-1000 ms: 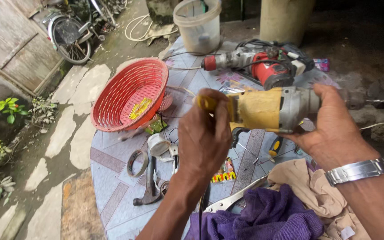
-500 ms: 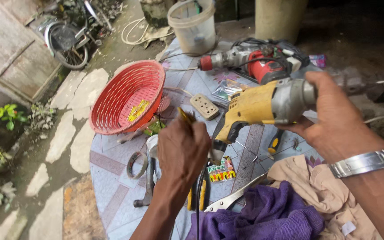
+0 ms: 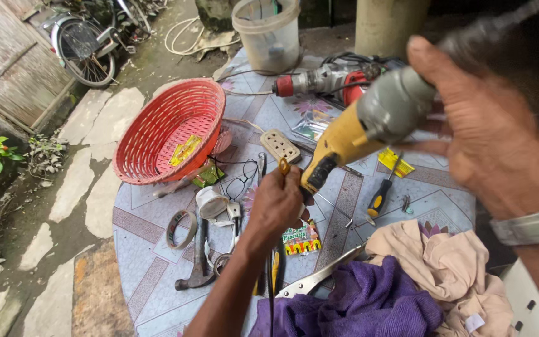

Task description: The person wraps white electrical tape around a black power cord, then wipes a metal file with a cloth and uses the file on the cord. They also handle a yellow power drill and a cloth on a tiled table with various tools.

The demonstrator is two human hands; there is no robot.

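Basket, red plastic, tilts on its side at the left edge of the round patterned table, w/ a yellow slip inside. Just right of it I see a tape roll, a dark hammer, spectacles and a beige socket strip. My left hand sits mid-table, fingers curled shut round a small yellow-orange tool tip; what the rest of it is I can't tell, the fist hides it. Drill hangs above the table centre, tilted: yellow body w/ black vent slots at the low end near my left hand, grey metal front rising to the upper right, blurred. My right hand wraps that grey end, fingers closed on it, steel watch at the wrist. Behind, a red-and-grey power tool and a white bucket. Below the drill: yellow-handled screwdriver, beige cloth, purple cloth.
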